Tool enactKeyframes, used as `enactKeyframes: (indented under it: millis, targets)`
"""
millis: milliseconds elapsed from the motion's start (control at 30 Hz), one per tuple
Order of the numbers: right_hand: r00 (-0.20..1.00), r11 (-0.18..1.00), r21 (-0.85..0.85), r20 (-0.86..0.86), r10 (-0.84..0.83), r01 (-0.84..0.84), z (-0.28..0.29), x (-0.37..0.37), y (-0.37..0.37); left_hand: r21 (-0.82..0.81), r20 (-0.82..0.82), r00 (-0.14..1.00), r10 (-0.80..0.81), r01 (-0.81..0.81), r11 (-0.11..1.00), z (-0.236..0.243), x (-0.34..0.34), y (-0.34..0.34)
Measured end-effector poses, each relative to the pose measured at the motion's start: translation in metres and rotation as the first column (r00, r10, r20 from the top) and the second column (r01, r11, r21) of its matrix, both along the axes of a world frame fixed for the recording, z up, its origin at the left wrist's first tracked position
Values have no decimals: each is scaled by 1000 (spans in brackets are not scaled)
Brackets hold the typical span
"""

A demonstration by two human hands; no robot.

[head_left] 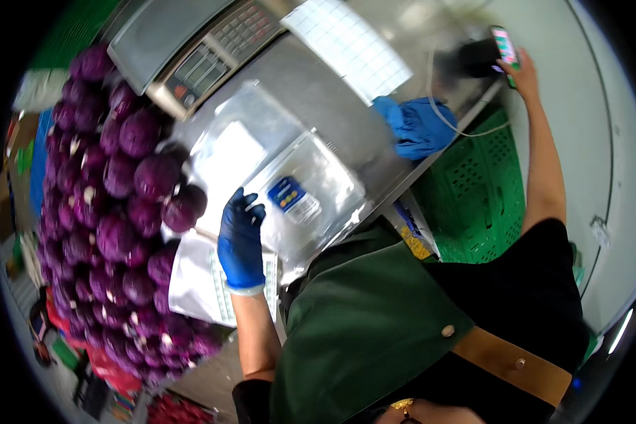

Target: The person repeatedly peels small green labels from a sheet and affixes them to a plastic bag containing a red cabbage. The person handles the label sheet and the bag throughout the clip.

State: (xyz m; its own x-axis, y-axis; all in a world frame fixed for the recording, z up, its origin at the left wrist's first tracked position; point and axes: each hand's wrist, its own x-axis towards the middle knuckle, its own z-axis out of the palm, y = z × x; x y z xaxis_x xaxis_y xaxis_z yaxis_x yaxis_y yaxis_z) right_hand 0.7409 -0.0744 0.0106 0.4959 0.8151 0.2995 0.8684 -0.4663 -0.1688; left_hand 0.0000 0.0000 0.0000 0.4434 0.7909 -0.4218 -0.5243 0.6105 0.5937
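My left hand [242, 237], in a blue glove, rests with its fingers spread on a stack of clear plastic bags [311, 180] that carry a blue label [287, 193]. The bags lie on a steel table [318, 92]. Just left of the hand a pile of purple red cabbages [113, 212] covers the table's left side, and the nearest head [185, 208] is almost touching the glove. My right hand [516, 67], bare, is stretched out far to the upper right and holds a phone [504, 46] with a lit screen.
A weighing scale [191, 49] with a keypad stands at the back. A white gridded sheet [346, 42] and a crumpled blue cloth [417, 127] lie on the table's right part. A green plastic crate [480, 191] sits below the table edge. Printed papers [205, 283] lie under my left wrist.
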Motion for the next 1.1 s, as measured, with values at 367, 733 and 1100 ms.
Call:
enactKeyframes:
  millis: [367,733,1100]
  targets:
    - [719,596,-432,-215,661,-677,-46,-295,-49,365,-750,598,284,16,931,11,-112,-16]
    - [651,707,-70,-464,601,-703,-4,-420,10,259,-954,243,175,377,889,-31,-168,-51]
    - [330,405,-173,-874,358,-898,-57,-664,1,461,-823,468,322,219,860,7,-145,-56]
